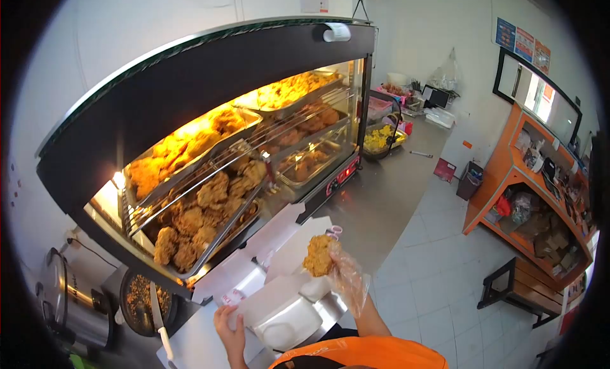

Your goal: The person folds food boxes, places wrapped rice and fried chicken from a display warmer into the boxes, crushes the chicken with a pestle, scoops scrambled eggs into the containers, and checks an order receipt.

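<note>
Right hand [346, 274], gloved apparently for cleanliness, grips chicken [318, 255] near box [270, 300] | left hand [230, 328] at box edge, seemingly steadying it, grip unclear

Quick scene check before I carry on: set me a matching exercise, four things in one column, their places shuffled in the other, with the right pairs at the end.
Things
1. Fried chicken piece
2. Knife
3. Yellow food
4. Wooden bench

Places
A. On the tiled floor
B. In the gloved right hand
C. Lying across the black pan
D. On the counter, beyond the warming cabinet

Right pairs: 1-B, 2-C, 3-D, 4-A
</note>
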Demonstrator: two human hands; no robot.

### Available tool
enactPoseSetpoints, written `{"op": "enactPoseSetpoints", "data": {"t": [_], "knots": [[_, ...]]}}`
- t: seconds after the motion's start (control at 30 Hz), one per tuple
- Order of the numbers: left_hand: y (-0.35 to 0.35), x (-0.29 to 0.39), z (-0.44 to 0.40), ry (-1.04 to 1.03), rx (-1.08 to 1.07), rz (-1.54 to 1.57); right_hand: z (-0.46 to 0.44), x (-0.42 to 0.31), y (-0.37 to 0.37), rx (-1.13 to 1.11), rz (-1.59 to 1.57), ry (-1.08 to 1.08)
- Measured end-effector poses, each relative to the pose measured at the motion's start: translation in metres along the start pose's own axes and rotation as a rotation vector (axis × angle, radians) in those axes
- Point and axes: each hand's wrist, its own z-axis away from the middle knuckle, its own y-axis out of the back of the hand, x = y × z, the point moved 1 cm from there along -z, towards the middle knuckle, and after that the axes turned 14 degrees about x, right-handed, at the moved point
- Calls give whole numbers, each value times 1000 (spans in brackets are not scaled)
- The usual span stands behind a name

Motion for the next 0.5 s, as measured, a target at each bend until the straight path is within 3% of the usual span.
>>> {"op": "enactPoseSetpoints", "data": {"t": [0.27,0.5], "knots": [[-20,-4,19,160,427,-139,-36,-40,30,-1,-88,-137],[-30,13,34,185,533,-180,-52,-60,29,-56,2,-139]]}}
